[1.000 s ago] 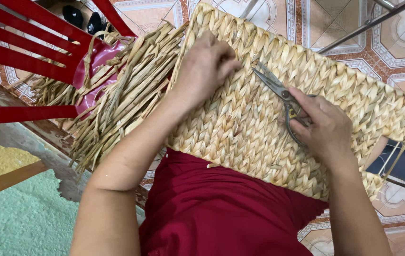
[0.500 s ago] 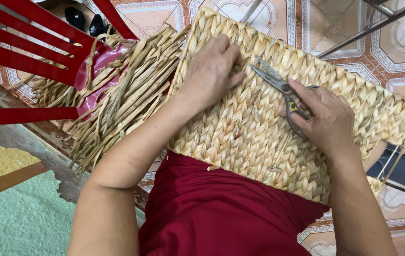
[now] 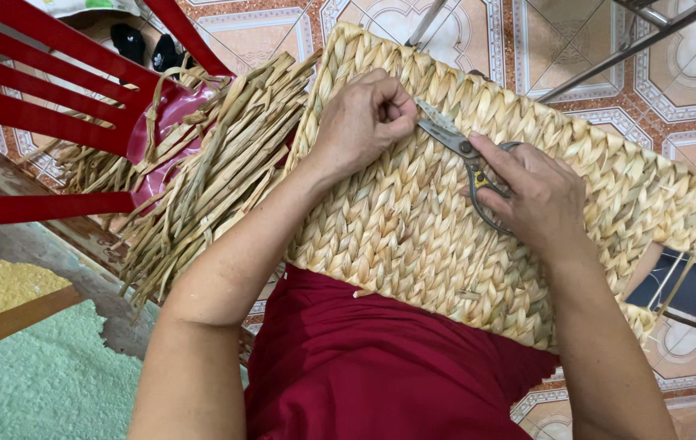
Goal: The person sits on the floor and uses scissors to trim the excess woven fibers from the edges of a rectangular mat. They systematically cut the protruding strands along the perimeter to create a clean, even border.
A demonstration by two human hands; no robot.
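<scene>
Head-camera view, looking down at a flat woven panel [image 3: 413, 236] of pale dried fibre, resting across a lap in dark red cloth [image 3: 364, 367]. Left hand [image 3: 360, 122] curled into a loose fist near the panel's upper edge, fingertips pinched on something small, probably a stray fibre end, too small to make out. Right hand [image 3: 531, 195] closed around the handles of grey metal scissors [image 3: 462, 151], thumb and fingers through the loops. Scissors' long axis slanted up and to the left, blade tips just beside the left hand's knuckles, almost touching; blades close together, gap not clear. Pinched spot lying just left of the blade tips. To the left, a bundle of loose dried strips [image 3: 209, 179] on a red plastic chair [image 3: 46, 90]. Patterned tiled floor [image 3: 274, 33] beyond. Panel's far right corner frayed, partly cut off.
</scene>
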